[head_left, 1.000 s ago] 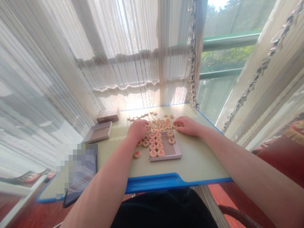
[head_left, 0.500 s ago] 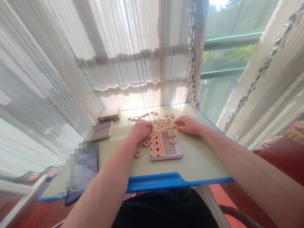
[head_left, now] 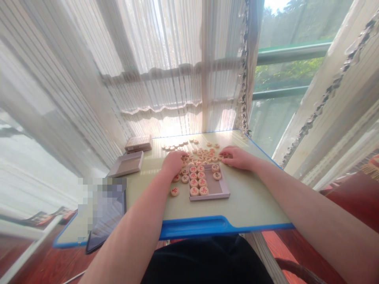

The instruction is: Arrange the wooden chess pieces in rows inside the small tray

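Note:
Round wooden Chinese chess pieces (head_left: 200, 159) with red or black characters lie in a loose pile mid-table. My left hand (head_left: 173, 162) reaches into the pile's left side, fingers curled down; what its fingertips hold is hidden. At the right edge of the pile, my right hand (head_left: 238, 157) has its thumb and fingers around a Chinese chess piece (head_left: 225, 155). Between my forearms lies a shallow open box (head_left: 211, 189). Two columns of red-marked pieces (head_left: 197, 182) fill its left side, and two black-marked pieces (head_left: 216, 172) sit at its upper right.
Loose pieces lie left of the box, one red-marked piece (head_left: 175, 191) nearest me. Further back runs a row of pieces (head_left: 174, 146). At the left are a box lid (head_left: 127, 164), a stacked bundle (head_left: 138, 142) and a tablet (head_left: 111, 221). Curtains (head_left: 166, 90) hang behind the blue-edged table (head_left: 251, 209).
The view has shifted slightly, so everything appears a little further right. Both hands stay at the pile, with only slight finger movement on the left; the pieces in the box are unchanged.

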Motion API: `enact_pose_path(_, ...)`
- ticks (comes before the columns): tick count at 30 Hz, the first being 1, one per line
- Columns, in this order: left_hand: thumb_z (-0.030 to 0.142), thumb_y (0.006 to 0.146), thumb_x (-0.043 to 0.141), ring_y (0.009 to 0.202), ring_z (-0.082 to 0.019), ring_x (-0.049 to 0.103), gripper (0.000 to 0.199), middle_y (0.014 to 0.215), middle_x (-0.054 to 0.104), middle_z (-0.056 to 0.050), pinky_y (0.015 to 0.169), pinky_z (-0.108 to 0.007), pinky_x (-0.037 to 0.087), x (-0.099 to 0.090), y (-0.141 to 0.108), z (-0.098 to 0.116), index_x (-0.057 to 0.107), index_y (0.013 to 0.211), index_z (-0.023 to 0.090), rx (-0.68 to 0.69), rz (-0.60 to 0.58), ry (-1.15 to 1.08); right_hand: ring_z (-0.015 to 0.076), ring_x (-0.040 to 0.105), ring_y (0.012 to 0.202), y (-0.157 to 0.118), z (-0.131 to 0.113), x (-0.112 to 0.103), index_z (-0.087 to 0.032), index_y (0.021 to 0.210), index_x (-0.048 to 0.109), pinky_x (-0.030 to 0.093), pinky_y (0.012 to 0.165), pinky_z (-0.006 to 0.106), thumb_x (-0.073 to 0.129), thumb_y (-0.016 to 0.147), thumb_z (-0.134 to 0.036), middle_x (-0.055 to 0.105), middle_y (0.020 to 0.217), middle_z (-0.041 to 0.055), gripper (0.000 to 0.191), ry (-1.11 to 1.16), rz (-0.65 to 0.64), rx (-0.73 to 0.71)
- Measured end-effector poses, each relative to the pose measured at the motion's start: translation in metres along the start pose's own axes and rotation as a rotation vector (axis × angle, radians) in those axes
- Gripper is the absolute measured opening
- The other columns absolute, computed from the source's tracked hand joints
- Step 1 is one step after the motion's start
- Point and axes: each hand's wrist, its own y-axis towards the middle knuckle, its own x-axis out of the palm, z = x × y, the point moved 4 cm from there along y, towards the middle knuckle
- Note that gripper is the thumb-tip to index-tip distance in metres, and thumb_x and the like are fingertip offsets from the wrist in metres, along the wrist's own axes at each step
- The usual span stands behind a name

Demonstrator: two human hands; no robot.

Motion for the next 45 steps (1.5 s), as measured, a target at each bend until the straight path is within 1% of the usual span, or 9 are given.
enact_pose_path(5,0.003,0.070,0.045,0.088,-0.020,0.063,0.047,0.101,0.070,-0.005,0.077,-0.029,0.051,-0.005,0.000,-0.002,0.069,0.105,0.023,-0.024,0.071,-0.088,0.0251,0.057,0.104,0.000,-0.001,0.000,-0.017,0.103,0.068,0.044,0.092,0.035,0.057,0.077,-0.030,0.064,0.110,0.0109,0.032,0.000,0.003,-0.004)
enact_pose_path(8,0.003,0.070,0.046,0.079,-0.018,0.063,0.044,0.096,0.070,-0.004,0.072,-0.028,0.051,-0.005,0.000,-0.006,0.070,0.101,0.022,-0.103,0.086,-0.190,0.0249,0.057,0.105,0.000,-0.001,0.000,-0.017,0.104,0.068,0.044,0.093,0.035,0.057,0.076,-0.030,0.063,0.111,0.0104,0.032,0.006,0.004,0.003)
enact_pose_path(12,-0.001,0.065,0.047,0.082,-0.018,0.062,0.043,0.098,0.070,-0.004,0.069,-0.027,0.049,-0.002,0.003,-0.016,0.072,0.091,0.021,-0.154,0.134,-0.335,0.0248,0.056,0.107,0.000,-0.002,0.000,-0.017,0.105,0.068,0.043,0.095,0.035,0.057,0.077,-0.030,0.063,0.112,0.0103,0.033,0.006,0.001,0.014)
enact_pose_path(16,-0.003,0.058,0.046,0.077,-0.018,0.062,0.042,0.093,0.070,-0.006,0.053,-0.023,0.044,0.005,0.007,-0.027,0.072,0.083,0.018,-0.262,0.132,-0.588,0.0249,0.056,0.108,0.000,-0.002,0.000,-0.017,0.106,0.068,0.042,0.096,0.035,0.056,0.077,-0.031,0.063,0.113,0.0108,0.034,-0.015,-0.010,0.013)
enact_pose_path(19,-0.001,0.055,0.045,0.072,-0.017,0.061,0.037,0.085,0.070,-0.008,0.047,-0.021,0.039,0.003,0.006,-0.033,0.071,0.075,0.015,-0.414,0.173,-0.833,0.0250,0.056,0.108,0.001,-0.002,0.000,-0.017,0.106,0.068,0.041,0.096,0.035,0.056,0.077,-0.032,0.063,0.113,0.0110,0.035,-0.022,-0.014,0.011)
enact_pose_path(22,-0.001,0.053,0.043,0.063,-0.014,0.060,0.034,0.077,0.069,-0.008,0.048,-0.020,0.040,-0.003,0.004,-0.036,0.069,0.071,0.012,-0.562,0.228,-1.055,0.0251,0.056,0.108,0.001,-0.002,0.001,-0.016,0.107,0.067,0.041,0.097,0.035,0.055,0.078,-0.033,0.063,0.113,0.0117,0.036,-0.022,-0.021,0.003)
enact_pose_path(26,-0.002,0.048,0.040,0.059,-0.012,0.059,0.031,0.070,0.066,-0.006,0.053,-0.022,0.045,-0.007,0.005,-0.036,0.064,0.064,0.011,-0.590,0.271,-1.238,0.0255,0.055,0.109,0.000,-0.002,0.001,-0.015,0.108,0.067,0.040,0.097,0.036,0.054,0.078,-0.032,0.062,0.115,0.0119,0.037,-0.016,-0.028,0.003)
enact_pose_path(35,0.004,0.048,0.044,0.051,-0.010,0.052,0.033,0.065,0.064,-0.004,0.045,-0.020,0.034,-0.004,0.005,-0.036,0.067,0.069,0.014,-0.562,0.200,-1.077,0.0257,0.056,0.109,0.000,-0.003,0.000,-0.017,0.106,0.068,0.041,0.097,0.037,0.056,0.077,-0.031,0.063,0.114,0.0108,0.034,-0.010,-0.013,0.010)
enact_pose_path(45,0.009,0.050,0.049,0.051,-0.010,0.047,0.027,0.065,0.061,-0.003,0.043,-0.021,0.031,-0.006,0.003,-0.031,0.068,0.068,0.016,-0.541,0.131,-1.014,0.0250,0.056,0.108,0.000,-0.003,0.000,-0.017,0.106,0.067,0.042,0.096,0.036,0.055,0.078,-0.032,0.063,0.114,0.0108,0.034,-0.017,-0.021,0.010)
